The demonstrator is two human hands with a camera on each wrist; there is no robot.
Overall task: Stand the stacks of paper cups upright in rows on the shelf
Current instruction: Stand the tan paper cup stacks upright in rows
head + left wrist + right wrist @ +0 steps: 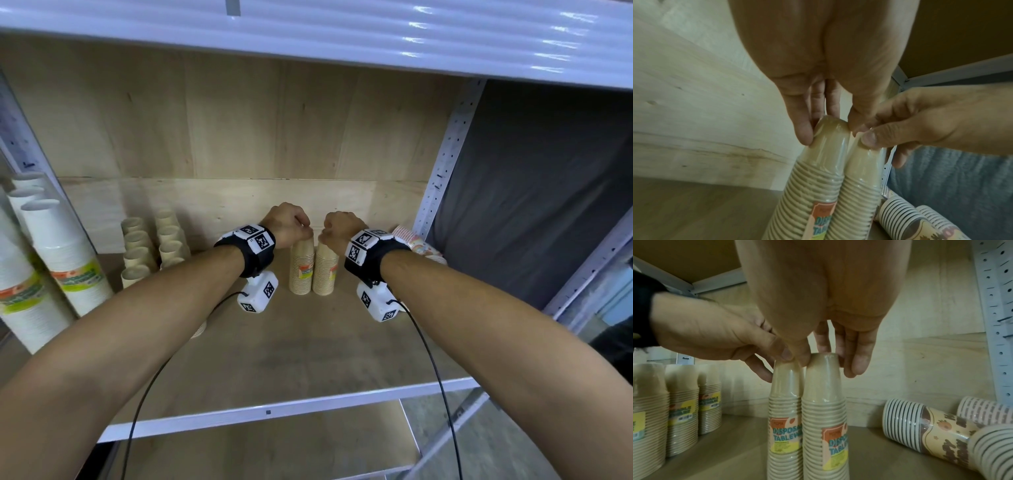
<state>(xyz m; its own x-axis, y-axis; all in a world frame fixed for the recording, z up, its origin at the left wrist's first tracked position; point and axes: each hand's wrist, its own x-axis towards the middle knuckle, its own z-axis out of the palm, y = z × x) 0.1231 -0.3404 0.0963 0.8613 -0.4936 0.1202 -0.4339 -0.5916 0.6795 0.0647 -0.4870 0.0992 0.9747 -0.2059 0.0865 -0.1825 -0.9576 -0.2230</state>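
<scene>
Two plastic-wrapped stacks of beige paper cups stand upright side by side, touching, in the middle of the shelf. My left hand pinches the top of the left stack between thumb and fingers, as the left wrist view shows for that hand and stack. My right hand grips the top of the right stack the same way. The right wrist view shows this hand on its stack, with the left stack beside it.
Several beige stacks stand in rows at the back left. Tall white cup stacks lean at the far left. Patterned stacks lie on their sides at the right, by the perforated post. The upper shelf is close overhead.
</scene>
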